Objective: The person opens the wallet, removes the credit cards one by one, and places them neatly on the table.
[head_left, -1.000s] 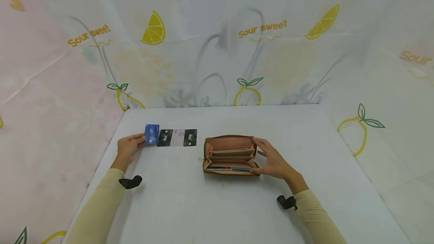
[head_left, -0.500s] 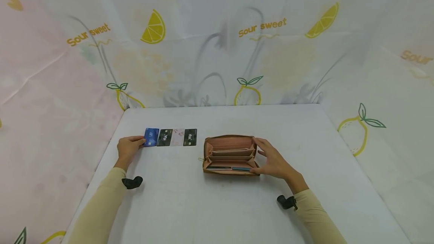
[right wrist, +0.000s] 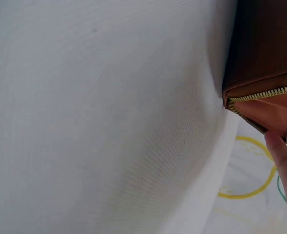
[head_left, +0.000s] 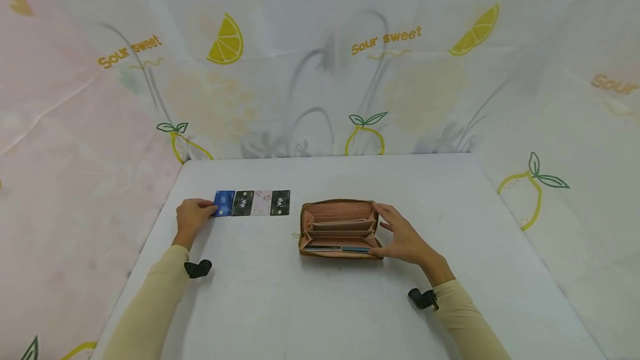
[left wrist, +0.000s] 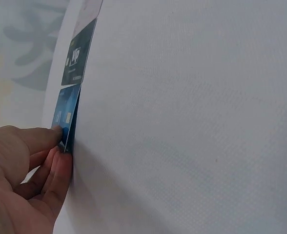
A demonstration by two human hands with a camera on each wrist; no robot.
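Note:
My left hand (head_left: 192, 219) pinches the near left corner of a blue card (head_left: 224, 203), thumb on top and fingers below. In the left wrist view that card (left wrist: 65, 109) is tilted, its held end raised over the table. To its right, in one row, lie a black VIP card (head_left: 243, 204), a pale pink flowered card (head_left: 261, 203) and another black VIP card (head_left: 280, 203). A brown zip wallet (head_left: 340, 213) stands unzipped, with cards (head_left: 356, 249) in its front slots. My right hand (head_left: 406, 241) holds its right end, thumb at the front edge and fingertips at the back.
A white cloth covers the table (head_left: 300, 304). Behind and at both sides hangs a lemon-print curtain (head_left: 300, 71). Gold zipper teeth (right wrist: 268, 93) run along the wallet's edge. A small pull hangs at the wallet's left side.
My left hand has lowered the blue card and drawn it toward me, so that it now lines up with the row, its right edge beside the black card. The right hand and wallet have stayed put.

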